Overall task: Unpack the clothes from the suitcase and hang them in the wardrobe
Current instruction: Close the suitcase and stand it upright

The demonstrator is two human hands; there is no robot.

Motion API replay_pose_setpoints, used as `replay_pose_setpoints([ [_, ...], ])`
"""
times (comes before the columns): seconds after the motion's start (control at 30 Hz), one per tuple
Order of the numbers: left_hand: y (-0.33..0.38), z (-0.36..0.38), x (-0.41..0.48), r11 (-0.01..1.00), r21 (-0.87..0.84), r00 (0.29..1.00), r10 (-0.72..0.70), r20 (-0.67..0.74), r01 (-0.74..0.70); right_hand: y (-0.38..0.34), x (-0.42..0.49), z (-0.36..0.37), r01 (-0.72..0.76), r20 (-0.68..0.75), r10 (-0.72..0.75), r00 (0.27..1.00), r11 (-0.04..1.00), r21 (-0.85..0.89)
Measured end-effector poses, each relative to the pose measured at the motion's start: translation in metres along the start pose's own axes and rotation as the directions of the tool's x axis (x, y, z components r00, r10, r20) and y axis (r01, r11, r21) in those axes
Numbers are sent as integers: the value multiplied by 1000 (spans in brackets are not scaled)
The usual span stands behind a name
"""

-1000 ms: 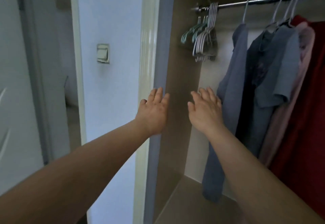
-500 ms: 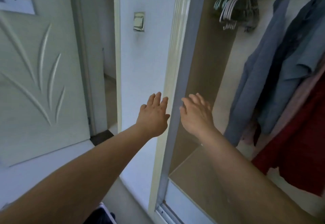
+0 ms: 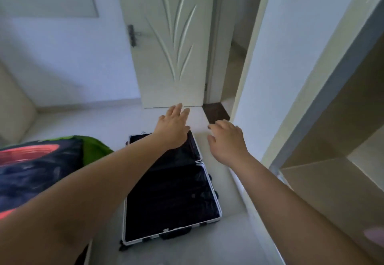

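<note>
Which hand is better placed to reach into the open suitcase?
Likely left: the left hand is over the far half of the suitcase, while the right hand is beside it, above the floor.

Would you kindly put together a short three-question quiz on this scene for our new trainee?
1. True or false: the suitcase lies open on the floor.
2. Which hand overlaps the suitcase in the picture? A: left hand. B: right hand.
3. Fill in: both hands hold nothing and their fingers are ____.
Key: 1 true; 2 A; 3 open.
</note>
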State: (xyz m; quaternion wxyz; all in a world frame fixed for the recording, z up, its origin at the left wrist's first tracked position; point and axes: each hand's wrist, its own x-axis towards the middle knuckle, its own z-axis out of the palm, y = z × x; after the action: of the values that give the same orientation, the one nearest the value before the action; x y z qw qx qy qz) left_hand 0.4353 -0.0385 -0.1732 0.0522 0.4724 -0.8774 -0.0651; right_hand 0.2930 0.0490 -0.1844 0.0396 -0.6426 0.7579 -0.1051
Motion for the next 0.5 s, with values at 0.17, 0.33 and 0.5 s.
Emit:
replay_pose_setpoints([
  [0.17,-82,6,-28,988,3,988,-154,20,154,-70,31,38,140,97,-139,986,990,-5],
  [0.33,-180,14,-48,964,12,962,-264,65,264,-130,72,80,193,187,-192,963,981,15],
  [0.5,-290,21,-58,944,71,935,-330,130,324,-188,116,134,166,265,-165,950,986,19],
])
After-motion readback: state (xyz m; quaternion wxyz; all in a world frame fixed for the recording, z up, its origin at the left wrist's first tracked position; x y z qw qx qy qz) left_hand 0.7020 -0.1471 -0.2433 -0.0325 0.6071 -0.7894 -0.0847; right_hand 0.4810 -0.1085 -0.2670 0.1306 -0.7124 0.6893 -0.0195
